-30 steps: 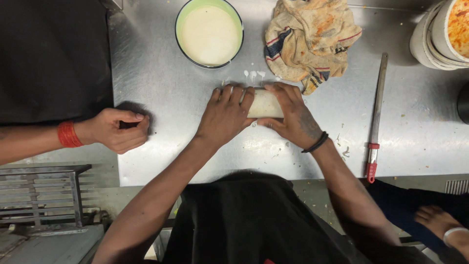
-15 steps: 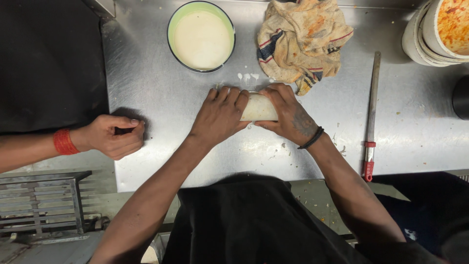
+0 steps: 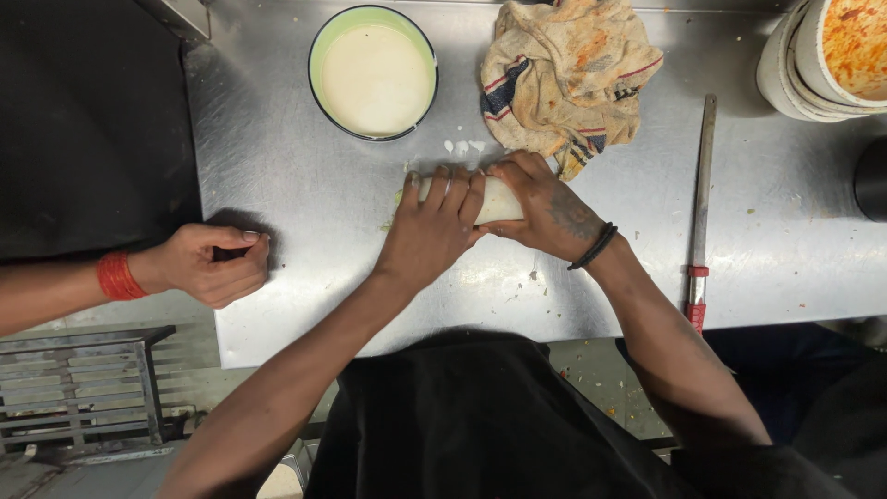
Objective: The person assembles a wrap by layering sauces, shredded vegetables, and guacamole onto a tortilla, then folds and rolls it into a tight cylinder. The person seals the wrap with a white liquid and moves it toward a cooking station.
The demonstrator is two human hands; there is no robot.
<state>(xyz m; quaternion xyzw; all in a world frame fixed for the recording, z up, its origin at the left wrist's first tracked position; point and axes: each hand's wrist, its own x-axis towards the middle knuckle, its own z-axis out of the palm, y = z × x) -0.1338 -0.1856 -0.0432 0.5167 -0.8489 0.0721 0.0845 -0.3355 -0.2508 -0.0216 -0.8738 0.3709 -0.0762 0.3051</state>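
Observation:
A pale rolled wrap (image 3: pixel 497 200) lies on the steel counter (image 3: pixel 305 231) in front of me. My left hand (image 3: pixel 432 231) lies flat over its left part, fingers spread forward. My right hand (image 3: pixel 545 208), with a black band at the wrist, grips its right end from the far side. Only a short white stretch of the roll shows between my hands.
A green-rimmed bowl of white batter (image 3: pixel 372 72) stands at the back. A stained checked cloth (image 3: pixel 568 79) lies beside it. A long knife with a red handle (image 3: pixel 699 217) lies to the right. Stacked white bowls (image 3: pixel 822 60) hold orange sauce. Another person's fist (image 3: pixel 211 263) rests at the counter's left edge.
My hands and the roll stay together on the counter with little movement. The view has shifted slightly. The other person's fist stays in place.

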